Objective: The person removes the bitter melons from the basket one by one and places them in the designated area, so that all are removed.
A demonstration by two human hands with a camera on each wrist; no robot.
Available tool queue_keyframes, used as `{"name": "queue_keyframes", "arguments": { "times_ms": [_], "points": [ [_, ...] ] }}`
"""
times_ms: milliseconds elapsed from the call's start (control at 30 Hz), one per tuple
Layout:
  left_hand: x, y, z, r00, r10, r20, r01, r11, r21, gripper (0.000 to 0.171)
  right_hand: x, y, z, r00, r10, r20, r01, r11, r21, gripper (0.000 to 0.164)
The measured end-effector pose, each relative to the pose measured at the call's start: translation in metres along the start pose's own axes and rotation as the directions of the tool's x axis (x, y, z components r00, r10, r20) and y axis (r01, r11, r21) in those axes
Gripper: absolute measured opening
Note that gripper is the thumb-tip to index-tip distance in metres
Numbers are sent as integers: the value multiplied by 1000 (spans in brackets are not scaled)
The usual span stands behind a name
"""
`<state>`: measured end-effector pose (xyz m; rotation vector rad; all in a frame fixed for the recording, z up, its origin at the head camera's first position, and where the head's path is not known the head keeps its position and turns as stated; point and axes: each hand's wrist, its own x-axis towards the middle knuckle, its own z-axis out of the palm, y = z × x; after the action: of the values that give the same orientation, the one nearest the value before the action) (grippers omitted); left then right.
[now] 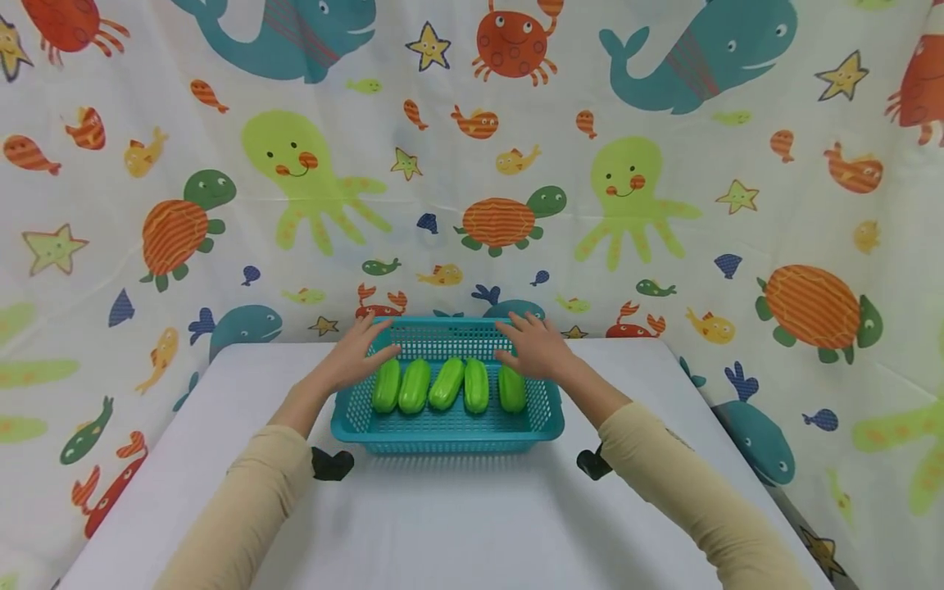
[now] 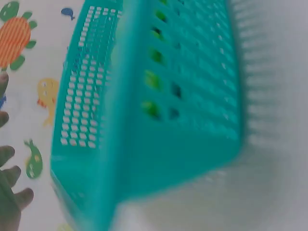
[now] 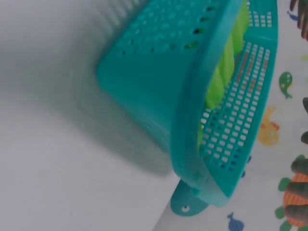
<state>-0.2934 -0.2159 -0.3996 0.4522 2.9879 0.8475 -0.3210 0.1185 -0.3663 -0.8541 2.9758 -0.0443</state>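
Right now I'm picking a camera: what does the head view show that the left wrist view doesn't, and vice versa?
Only the head view: both sleeves, the right hand, five distinct green vegetables. Only the left wrist view: green patches through holes in the teal basket. Both: basket, white table, patterned curtain, fingers of the left hand.

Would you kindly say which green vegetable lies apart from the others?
The rightmost green vegetable in the basket: a wider gap separates it from the other four, packed closer together.

Teal perforated basket (image 1: 447, 439) on a white tabletop (image 1: 442, 528)
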Motion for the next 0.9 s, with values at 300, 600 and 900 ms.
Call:
{"name": "queue_keyframes", "arguments": {
  "times_ms": [300, 600, 900],
  "points": [
    [-43, -39, 20, 979, -61, -192, 5, 960, -282, 63, -12, -14, 2, 994, -76, -74, 88, 981, 173, 59],
    [-76, -66, 37, 983, -153, -103, 84, 868, -490, 57, -8, -39, 5, 989, -132, -69, 147, 935, 323, 55],
    [-81, -87, 37, 995, -97, 33, 98, 809, -580, 55, 7, -66, 8, 981, -170, -98, 195, 912, 361, 54]
  ]
}}
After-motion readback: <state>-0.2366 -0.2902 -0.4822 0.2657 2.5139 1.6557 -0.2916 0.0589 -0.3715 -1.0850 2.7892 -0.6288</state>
